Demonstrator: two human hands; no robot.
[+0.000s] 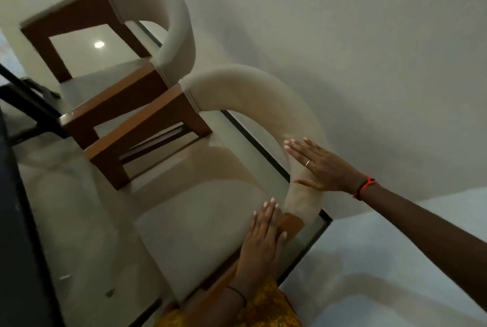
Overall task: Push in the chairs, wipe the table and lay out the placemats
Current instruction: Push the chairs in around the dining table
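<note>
The view is strongly tilted. Two chairs with curved cream backrests and brown wooden arms stand side by side at a glass-topped table [79, 221] with a dark edge. The near chair [253, 89] is by my hands. My right hand [321, 166] lies flat, fingers spread, against the outer side of its curved backrest. Resting flat with fingers together, my left hand [263, 237] covers the wooden arm end where it meets the backrest. The far chair [168, 10] stands behind it, untouched. No placemats or cloth show.
A pale wall [342, 36] runs close behind both chair backs. Pale floor [395, 260] shows at lower right. A dark table frame [21, 221] runs along the left edge. My yellow patterned garment [263, 311] fills the bottom centre.
</note>
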